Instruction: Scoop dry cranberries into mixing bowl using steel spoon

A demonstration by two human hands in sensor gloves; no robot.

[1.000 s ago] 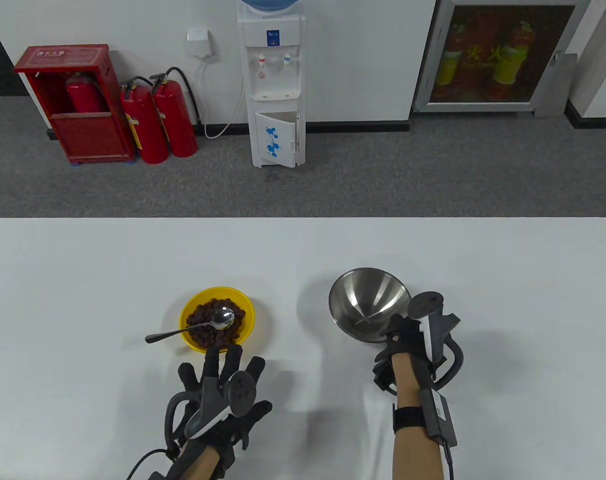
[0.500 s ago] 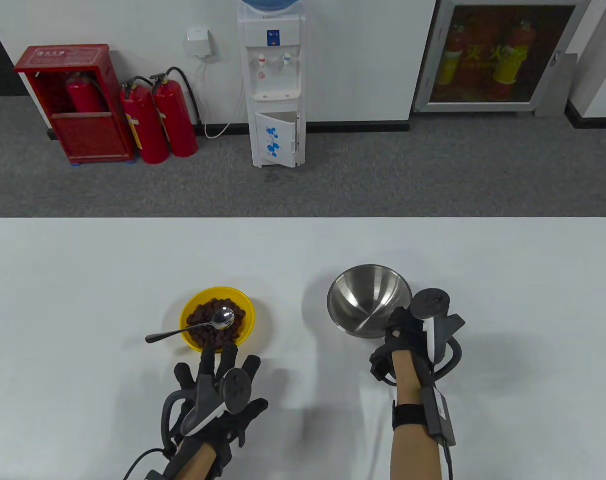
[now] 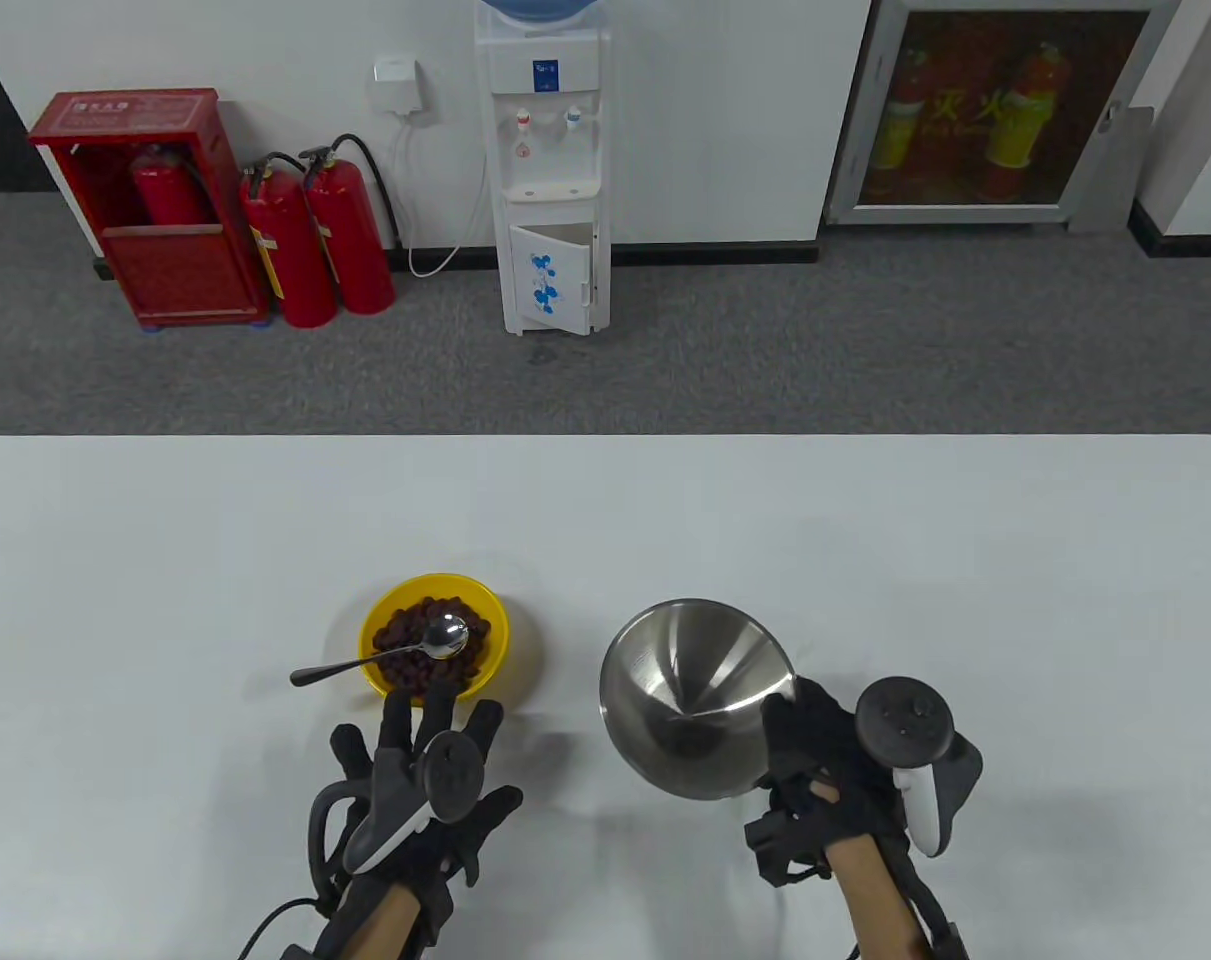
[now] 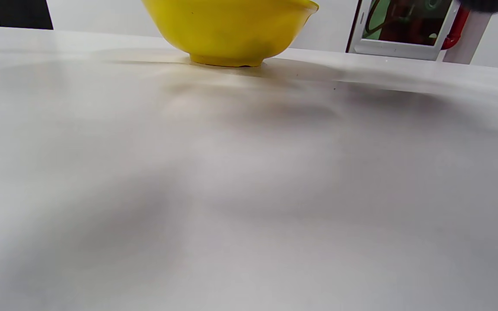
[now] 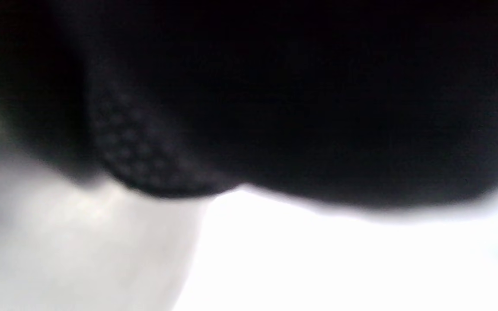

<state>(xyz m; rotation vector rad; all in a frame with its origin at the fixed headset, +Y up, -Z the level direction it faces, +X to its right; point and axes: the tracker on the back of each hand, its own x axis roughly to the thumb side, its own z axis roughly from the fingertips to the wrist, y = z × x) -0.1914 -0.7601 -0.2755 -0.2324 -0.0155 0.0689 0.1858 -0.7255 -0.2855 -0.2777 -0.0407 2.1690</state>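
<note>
1. The spoon (image 3: 385, 657) is lying across the yellow bowl (image 3: 495, 625). Its scoop end is resting on the dried cranberries (image 3: 412, 625), and its handle is sticking out over the bowl's left rim, pointing left and slightly toward the person.

2. The left hand (image 3: 420, 790) is hovering just on the near side of the yellow bowl, fingers spread and holding nothing. Its fingertips (image 3: 397, 703) are reaching almost to the bowl's near edge. The left wrist view is showing only the bowl's outer wall (image 4: 231, 30) and bare table (image 4: 249, 194).

3. The handle's free end is lying to the left of and beyond the left hand's fingers, so I judge that this hand is the nearer one and needs to be shifting left to take the handle along its length.

4. The right hand (image 3: 825, 760) is gripping the near right rim of the steel mixing bowl (image 3: 685, 690), which is tilting, with its opening facing away from the person. It is sitting right of the yellow bowl and apart from it. The right wrist view is dark and blurred.

5. No cranberries are showing in the mixing bowl, so scooping is not yet starting.
</note>
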